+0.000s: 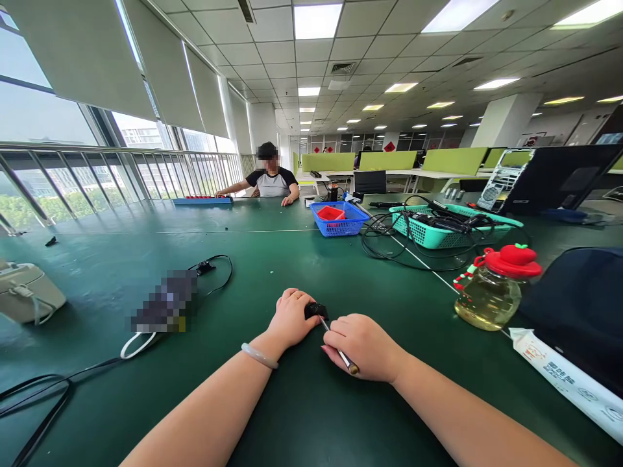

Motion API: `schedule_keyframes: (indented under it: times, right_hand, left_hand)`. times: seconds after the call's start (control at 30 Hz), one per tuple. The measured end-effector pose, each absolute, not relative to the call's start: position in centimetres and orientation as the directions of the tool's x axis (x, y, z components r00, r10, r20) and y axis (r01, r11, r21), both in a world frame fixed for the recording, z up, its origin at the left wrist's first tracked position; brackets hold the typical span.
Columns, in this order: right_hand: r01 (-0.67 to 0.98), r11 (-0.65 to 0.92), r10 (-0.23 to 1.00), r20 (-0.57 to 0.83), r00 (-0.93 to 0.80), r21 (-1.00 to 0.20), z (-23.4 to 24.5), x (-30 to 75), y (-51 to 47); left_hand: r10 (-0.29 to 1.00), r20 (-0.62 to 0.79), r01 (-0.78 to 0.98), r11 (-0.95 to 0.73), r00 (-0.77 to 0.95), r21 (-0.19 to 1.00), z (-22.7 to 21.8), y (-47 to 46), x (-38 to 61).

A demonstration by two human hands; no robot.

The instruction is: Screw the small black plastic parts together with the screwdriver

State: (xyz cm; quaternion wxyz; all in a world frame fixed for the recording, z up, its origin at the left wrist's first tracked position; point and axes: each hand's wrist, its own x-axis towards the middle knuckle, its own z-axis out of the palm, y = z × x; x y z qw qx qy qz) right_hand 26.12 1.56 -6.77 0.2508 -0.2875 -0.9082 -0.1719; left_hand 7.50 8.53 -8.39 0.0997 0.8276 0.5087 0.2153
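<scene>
On the green tabletop (272, 415), my left hand (291, 318) is closed round a small black part (316, 311), steadying it against the surface. My fingers hide some of this part, so its kind is unclear. My right hand (363, 347) pinches a slim metal screwdriver (343, 358) with a brass-coloured butt end. Its shaft slants up and left, and the tip meets the near edge of the black part. A pale bangle (259, 356) circles my left wrist.
To the left lie a blurred phone-like device (165, 301), cables (41, 415) and a light case (29, 292). Ahead stand a blue basket (339, 227) and a teal basket (433, 239) of cords. A red-lidded jar (491, 295) is at right. A person (271, 181) sits across.
</scene>
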Motion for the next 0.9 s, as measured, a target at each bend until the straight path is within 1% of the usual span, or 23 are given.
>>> schedule_keyframes:
  times: [0.2,0.43,0.53,0.63,0.7,0.77,0.83,0.9]
  right_hand:
    - [0.63,0.762,0.415,0.636,-0.651,0.148,-6.7,26.3,1.6]
    - [0.62,0.764,0.393,0.634,-0.666,0.179,-6.4,26.4,1.5]
    - [0.627,0.762,0.396,0.648,-0.651,0.164,-6.4,26.5,1.6]
    - [0.622,0.773,0.41,0.651,-0.639,0.123,-6.6,26.7,1.7]
    - [0.627,0.775,0.437,0.651,-0.621,0.077,-6.6,26.8,1.8]
    - [0.633,0.774,0.476,0.659,-0.582,0.0,-6.6,27.0,1.9]
    - [0.622,0.773,0.53,0.667,-0.524,-0.125,-6.5,27.1,2.0]
    - [0.594,0.747,0.612,0.659,-0.437,-0.3,-6.5,27.2,2.0]
  left_hand:
    - [0.883,0.25,0.792,-0.468,0.397,0.393,-8.5,8.6,7.5]
    - [0.881,0.249,0.787,-0.472,0.402,0.398,-8.6,8.7,7.4]
    - [0.878,0.254,0.783,-0.478,0.407,0.397,-8.6,8.7,7.4]
    - [0.878,0.251,0.782,-0.478,0.408,0.4,-8.5,8.6,7.4]
    - [0.877,0.25,0.779,-0.479,0.409,0.404,-8.4,8.6,7.5]
    - [0.877,0.249,0.777,-0.48,0.412,0.406,-8.4,8.5,7.4]
    - [0.874,0.247,0.775,-0.485,0.418,0.405,-8.3,8.5,7.4]
    - [0.87,0.245,0.768,-0.494,0.429,0.408,-8.2,8.5,7.4]
